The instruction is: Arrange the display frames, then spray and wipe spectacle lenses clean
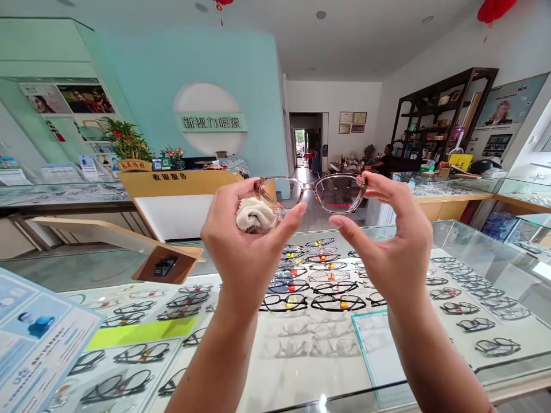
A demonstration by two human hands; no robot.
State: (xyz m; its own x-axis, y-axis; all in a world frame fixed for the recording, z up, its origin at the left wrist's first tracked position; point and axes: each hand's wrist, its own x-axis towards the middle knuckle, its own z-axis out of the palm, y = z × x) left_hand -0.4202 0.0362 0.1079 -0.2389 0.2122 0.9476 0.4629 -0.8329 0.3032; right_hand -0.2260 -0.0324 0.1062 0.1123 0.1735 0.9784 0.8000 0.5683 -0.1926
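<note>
A pair of eyeglasses with clear lenses and a thin, brownish frame is held up in front of me, above the glass display case. Red lettering shows on its right lens. My left hand grips the frame's left end, and a crumpled off-white cloth is tucked in the same palm. At the other end, my right hand pinches the frame near the hinge with its fingers, its thumb below the lens. Rows of eyeglasses lie inside the case beneath my hands.
A wooden-framed stand and a printed leaflet are at the left on the counter. A teal-edged sheet lies near my right forearm. Farther back are a cashier counter, a dark shelf and a seated person.
</note>
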